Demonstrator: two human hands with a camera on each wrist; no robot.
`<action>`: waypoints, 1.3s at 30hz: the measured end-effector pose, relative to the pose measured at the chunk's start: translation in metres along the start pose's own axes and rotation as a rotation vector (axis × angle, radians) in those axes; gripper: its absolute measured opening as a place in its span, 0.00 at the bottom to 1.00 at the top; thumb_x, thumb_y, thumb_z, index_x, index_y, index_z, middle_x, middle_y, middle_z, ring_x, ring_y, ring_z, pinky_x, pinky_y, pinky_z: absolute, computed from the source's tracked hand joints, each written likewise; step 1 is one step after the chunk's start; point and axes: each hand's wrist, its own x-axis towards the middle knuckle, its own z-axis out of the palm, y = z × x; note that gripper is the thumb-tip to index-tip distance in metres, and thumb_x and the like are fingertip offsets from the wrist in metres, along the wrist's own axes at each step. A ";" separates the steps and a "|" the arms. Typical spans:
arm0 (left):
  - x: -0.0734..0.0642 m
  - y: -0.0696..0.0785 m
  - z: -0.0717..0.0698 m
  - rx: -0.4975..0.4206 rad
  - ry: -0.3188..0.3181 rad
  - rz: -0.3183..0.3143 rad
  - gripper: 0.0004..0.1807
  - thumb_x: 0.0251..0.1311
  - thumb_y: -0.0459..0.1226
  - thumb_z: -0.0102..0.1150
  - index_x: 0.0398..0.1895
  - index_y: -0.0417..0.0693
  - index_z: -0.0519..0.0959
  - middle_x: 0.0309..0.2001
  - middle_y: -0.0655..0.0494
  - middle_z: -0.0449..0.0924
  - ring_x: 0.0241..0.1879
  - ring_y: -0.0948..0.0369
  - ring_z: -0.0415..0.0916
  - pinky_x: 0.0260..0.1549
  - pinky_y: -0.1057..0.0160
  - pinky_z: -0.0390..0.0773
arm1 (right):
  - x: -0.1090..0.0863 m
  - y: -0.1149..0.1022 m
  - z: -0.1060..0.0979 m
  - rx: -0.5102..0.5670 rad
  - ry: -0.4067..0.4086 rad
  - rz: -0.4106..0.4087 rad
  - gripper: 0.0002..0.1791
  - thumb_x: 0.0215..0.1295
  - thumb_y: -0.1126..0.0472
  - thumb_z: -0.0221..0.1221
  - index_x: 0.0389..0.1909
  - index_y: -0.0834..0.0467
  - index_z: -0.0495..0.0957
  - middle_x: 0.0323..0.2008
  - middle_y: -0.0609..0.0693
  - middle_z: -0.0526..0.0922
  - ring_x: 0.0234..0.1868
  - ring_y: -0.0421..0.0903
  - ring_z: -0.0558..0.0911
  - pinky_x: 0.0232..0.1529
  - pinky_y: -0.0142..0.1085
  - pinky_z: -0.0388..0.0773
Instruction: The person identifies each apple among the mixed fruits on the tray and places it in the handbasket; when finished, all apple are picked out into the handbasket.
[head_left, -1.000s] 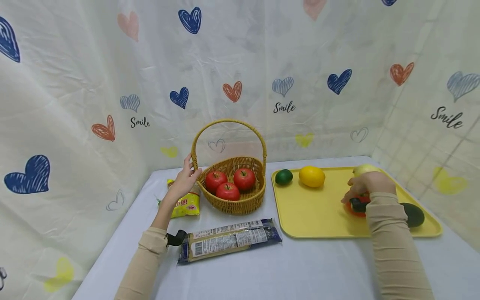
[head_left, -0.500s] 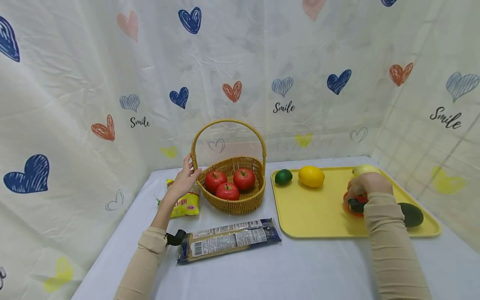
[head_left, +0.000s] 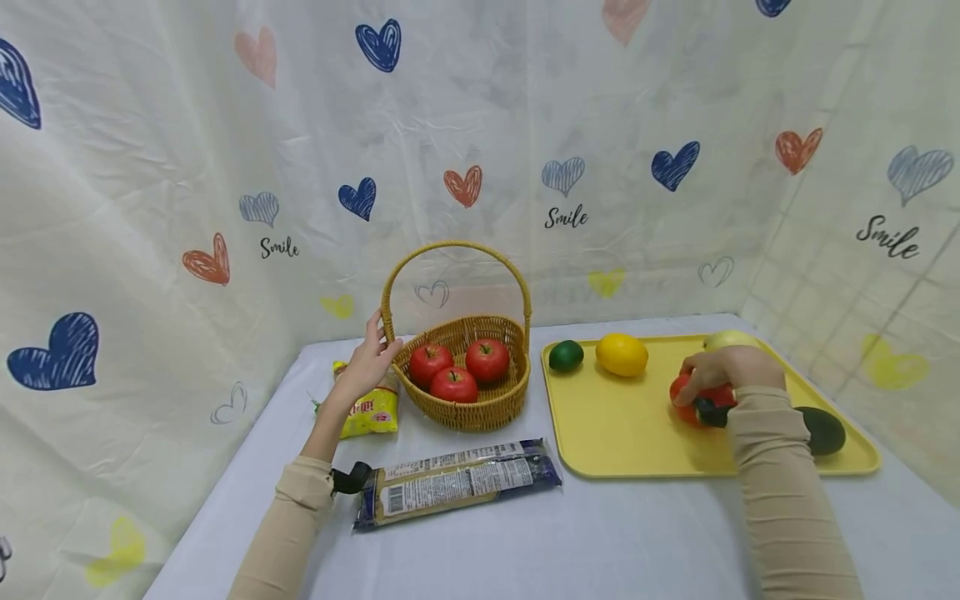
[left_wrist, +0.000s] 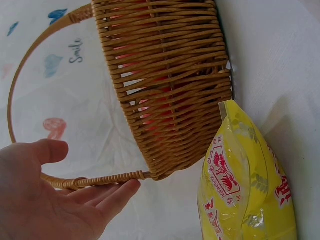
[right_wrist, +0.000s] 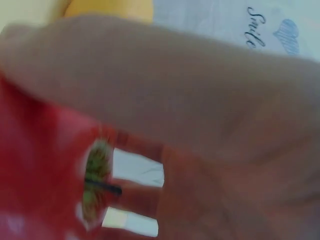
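My left hand (head_left: 367,360) is at the left side of the wicker basket (head_left: 468,417), touching its handle (left_wrist: 110,178). In the left wrist view the handle runs between the raised thumb and the nearly straight fingers. Inside the basket sit three red apples (head_left: 454,385). On the right, my right hand (head_left: 738,367) holds another red apple (head_left: 686,408) over the yellow tray (head_left: 622,433), thumb and fingers around it. Close up in the right wrist view, the apple (right_wrist: 45,175) shows its stem, and the hand covers part of it.
The tray also bears a green lime (head_left: 566,356), a yellow lemon (head_left: 622,355), a pale yellow-green fruit (head_left: 729,338) and a dark green oval item (head_left: 823,431). A long printed packet (head_left: 457,483) lies in front of the basket, a yellow packet (head_left: 372,414) behind my left forearm.
My right hand has closed around the apple on the tray, and the apple has shifted a little left and up. My left hand stays at the basket handle.
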 end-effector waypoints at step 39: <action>0.001 -0.002 -0.002 -0.002 -0.012 -0.003 0.44 0.80 0.52 0.42 0.84 0.57 0.27 0.83 0.37 0.44 0.78 0.37 0.58 0.74 0.37 0.62 | 0.010 -0.160 0.041 -0.066 0.356 -0.642 0.32 0.63 0.55 0.68 0.68 0.55 0.71 0.60 0.58 0.75 0.53 0.52 0.79 0.51 0.44 0.83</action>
